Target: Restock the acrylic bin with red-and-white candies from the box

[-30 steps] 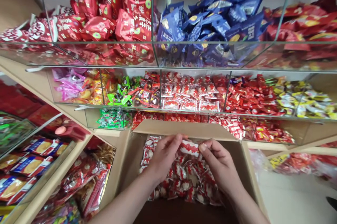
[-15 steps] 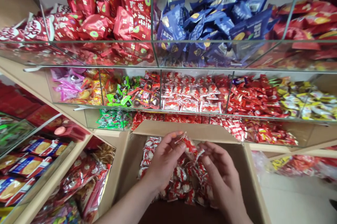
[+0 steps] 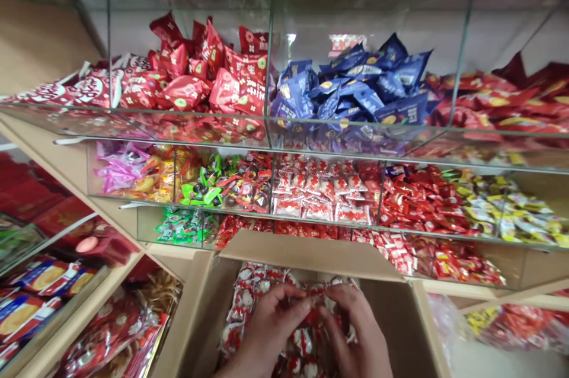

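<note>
Both hands are over an open cardboard box (image 3: 306, 255) holding small red-and-white wrapped candies (image 3: 242, 301). My left hand (image 3: 278, 322) has its thumb and fingertips pinched together at the edge of a red-and-white packet (image 3: 316, 294). Facing it, my right hand (image 3: 355, 322) closes its thumb and fingers on the other side of this packet. The fingers partly cover the packet. Similar red-and-white packets (image 3: 311, 182) lie in rows in the shelf compartment behind the box.
Glass-fronted shelves hold red packets (image 3: 184, 90), blue packets (image 3: 355, 87), green-wrapped candies (image 3: 180, 227) and yellow-and-white candies (image 3: 520, 206). At the lower left are biscuit packs (image 3: 44, 277) behind a slanting wooden edge. Bagged goods (image 3: 515, 327) lie at the lower right.
The view has tilted up, showing more of the upper shelf. Both hands have moved lower in the picture and closer together, with the packet still between them, now deeper over the box.
</note>
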`<state>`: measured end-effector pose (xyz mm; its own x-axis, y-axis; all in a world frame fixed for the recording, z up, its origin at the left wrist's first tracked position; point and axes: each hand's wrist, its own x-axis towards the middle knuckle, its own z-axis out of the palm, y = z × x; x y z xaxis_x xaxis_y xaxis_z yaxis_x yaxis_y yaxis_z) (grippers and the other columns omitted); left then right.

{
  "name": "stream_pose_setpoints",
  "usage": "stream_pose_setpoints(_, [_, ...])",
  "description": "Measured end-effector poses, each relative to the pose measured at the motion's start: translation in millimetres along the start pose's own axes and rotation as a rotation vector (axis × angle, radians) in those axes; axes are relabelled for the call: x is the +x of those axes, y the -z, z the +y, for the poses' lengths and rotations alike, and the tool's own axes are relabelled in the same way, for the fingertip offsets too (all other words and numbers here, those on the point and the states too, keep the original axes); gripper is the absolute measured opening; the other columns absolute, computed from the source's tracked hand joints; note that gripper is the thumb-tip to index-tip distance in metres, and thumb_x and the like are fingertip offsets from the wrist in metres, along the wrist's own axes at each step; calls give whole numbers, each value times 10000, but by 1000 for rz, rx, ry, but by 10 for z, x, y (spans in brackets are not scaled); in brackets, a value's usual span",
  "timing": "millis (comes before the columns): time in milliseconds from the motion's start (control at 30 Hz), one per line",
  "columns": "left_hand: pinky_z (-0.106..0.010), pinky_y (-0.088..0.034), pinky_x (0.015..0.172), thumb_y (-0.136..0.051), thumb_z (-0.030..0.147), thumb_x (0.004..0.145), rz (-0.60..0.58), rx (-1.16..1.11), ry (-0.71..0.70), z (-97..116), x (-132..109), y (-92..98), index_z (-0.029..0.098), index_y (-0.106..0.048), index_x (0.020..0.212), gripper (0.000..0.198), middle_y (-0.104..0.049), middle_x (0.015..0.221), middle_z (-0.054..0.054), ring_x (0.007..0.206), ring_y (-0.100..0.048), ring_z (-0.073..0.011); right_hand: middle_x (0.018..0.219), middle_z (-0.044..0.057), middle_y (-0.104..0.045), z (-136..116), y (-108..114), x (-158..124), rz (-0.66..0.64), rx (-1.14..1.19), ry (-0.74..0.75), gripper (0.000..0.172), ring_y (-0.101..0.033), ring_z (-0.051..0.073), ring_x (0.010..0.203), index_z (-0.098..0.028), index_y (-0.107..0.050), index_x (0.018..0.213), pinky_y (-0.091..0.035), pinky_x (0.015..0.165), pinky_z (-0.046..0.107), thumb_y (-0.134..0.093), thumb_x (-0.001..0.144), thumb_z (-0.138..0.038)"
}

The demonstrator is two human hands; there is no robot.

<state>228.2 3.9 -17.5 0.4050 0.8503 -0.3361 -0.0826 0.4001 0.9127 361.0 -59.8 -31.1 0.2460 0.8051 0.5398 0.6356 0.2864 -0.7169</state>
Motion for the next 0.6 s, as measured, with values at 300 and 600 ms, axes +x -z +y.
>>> stream_pose_setpoints(300, [-216,-363,543,-717,408,551,-3,-337,113,-140,-34,-73,197,-520,709,330,-558,590,44,560,-519,-106,1017,113,-620,51,-223,-141,-134,-396,269,314,-583,237,871,-187,-538,1053,-514,734,347,-550,740,-170])
stream_pose_setpoints(600, [-256,-383,609,-585,524,673,-248,54,39,-279,-26,312,230,-523,852,350,-621,765,6,670,-565,-147,1029,133,-599,-115,302,1034,52,-453,419,202,-558,203,931,-164,-503,1007,-477,755,338,-470,808,-161])
